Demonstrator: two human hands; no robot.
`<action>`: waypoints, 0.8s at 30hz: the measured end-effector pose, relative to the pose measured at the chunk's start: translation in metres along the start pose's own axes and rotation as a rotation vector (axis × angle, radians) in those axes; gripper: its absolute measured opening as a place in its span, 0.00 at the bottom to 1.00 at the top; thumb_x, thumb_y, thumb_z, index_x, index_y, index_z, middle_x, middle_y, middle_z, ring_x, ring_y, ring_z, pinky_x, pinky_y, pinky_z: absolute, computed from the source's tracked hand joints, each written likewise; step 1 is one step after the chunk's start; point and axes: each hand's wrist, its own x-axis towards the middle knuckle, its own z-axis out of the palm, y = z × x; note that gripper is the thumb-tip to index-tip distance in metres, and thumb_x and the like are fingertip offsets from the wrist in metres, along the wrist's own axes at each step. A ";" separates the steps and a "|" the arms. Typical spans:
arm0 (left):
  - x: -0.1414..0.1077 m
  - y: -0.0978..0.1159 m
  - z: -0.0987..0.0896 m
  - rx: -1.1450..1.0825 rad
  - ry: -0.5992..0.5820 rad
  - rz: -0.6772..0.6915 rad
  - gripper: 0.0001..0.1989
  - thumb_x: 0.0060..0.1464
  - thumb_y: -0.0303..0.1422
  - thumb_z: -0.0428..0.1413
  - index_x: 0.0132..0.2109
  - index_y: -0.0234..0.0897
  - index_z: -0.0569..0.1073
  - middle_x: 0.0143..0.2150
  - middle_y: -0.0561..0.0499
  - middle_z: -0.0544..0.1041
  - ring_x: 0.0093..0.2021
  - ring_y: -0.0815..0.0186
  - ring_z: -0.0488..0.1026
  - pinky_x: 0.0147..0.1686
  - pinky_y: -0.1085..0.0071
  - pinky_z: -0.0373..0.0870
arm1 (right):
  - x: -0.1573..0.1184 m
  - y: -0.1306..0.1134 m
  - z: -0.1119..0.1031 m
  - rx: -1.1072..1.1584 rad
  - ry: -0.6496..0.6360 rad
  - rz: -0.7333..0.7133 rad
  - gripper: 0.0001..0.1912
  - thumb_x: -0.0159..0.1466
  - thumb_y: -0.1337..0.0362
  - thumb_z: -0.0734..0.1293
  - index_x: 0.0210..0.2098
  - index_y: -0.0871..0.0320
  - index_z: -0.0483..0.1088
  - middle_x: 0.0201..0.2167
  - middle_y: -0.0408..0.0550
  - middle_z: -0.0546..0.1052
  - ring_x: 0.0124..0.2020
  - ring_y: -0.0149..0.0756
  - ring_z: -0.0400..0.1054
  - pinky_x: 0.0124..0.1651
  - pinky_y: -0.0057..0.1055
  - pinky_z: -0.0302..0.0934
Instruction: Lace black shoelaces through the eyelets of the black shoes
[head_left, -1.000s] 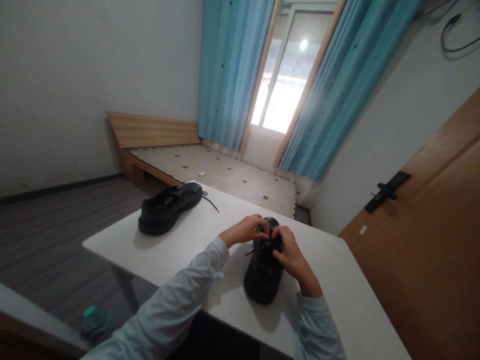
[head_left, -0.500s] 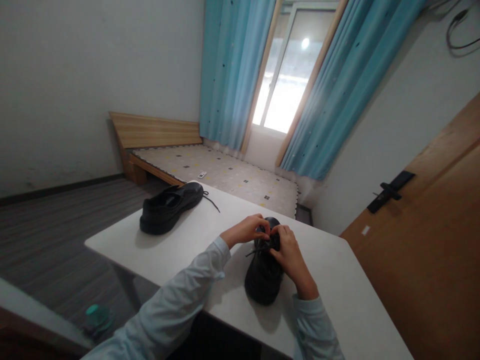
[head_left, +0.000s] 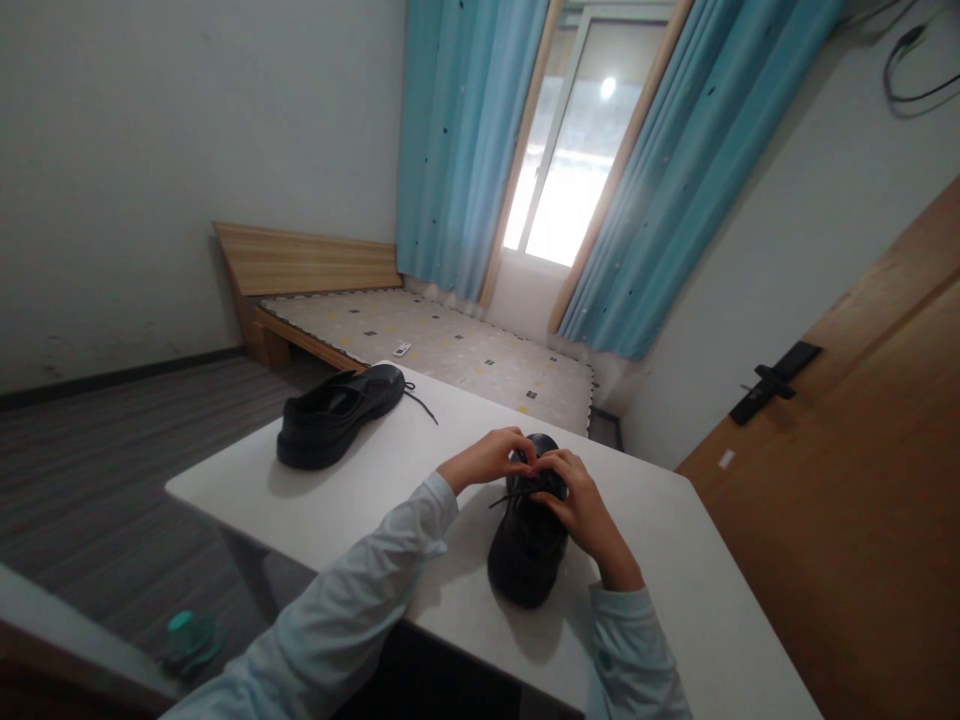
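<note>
A black shoe (head_left: 527, 555) rests on the white table (head_left: 667, 560), its heel toward me and its toe away. Over its laces, my left hand (head_left: 491, 458) has its thumb and fingers closed in a pinch. My right hand (head_left: 577, 497) meets it from the other side, fingertips together near the lace knot and thumb lower on the shoe. The fingers hide much of the lacing, but one black lace end sticks out to the left. Another black shoe (head_left: 319, 440) stands at the table's left, with its lace trailing off the right of its toe.
Behind the table is a bed (head_left: 450, 352) with a small white object (head_left: 402, 350) on it. A wooden door (head_left: 862, 500) is on the right. Blue curtains (head_left: 465, 150) frame the window. A green-capped item (head_left: 182, 625) is on the floor at lower left.
My right hand has shifted slightly, its fingertips moving left to my left hand's fingertips. The shoes stay in place on the table.
</note>
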 end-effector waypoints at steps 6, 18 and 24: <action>0.000 -0.001 0.000 -0.004 -0.013 0.006 0.07 0.48 0.33 0.60 0.36 0.36 0.76 0.36 0.51 0.70 0.36 0.69 0.68 0.37 0.75 0.64 | 0.000 -0.001 -0.002 0.074 0.027 -0.002 0.04 0.58 0.69 0.66 0.32 0.54 0.72 0.40 0.48 0.71 0.45 0.41 0.64 0.49 0.40 0.58; 0.000 0.001 0.000 -0.008 -0.002 0.027 0.05 0.49 0.31 0.60 0.35 0.36 0.76 0.35 0.51 0.69 0.36 0.69 0.68 0.39 0.74 0.64 | -0.001 0.005 0.004 -0.046 0.040 0.078 0.14 0.46 0.77 0.61 0.30 0.55 0.62 0.37 0.48 0.66 0.43 0.43 0.60 0.47 0.41 0.57; -0.001 0.002 0.000 -0.039 -0.011 -0.003 0.04 0.48 0.29 0.60 0.34 0.35 0.76 0.36 0.51 0.69 0.35 0.70 0.68 0.37 0.75 0.64 | 0.001 0.006 0.017 -0.208 0.070 0.156 0.16 0.43 0.79 0.58 0.29 0.54 0.59 0.35 0.48 0.64 0.40 0.43 0.59 0.42 0.38 0.58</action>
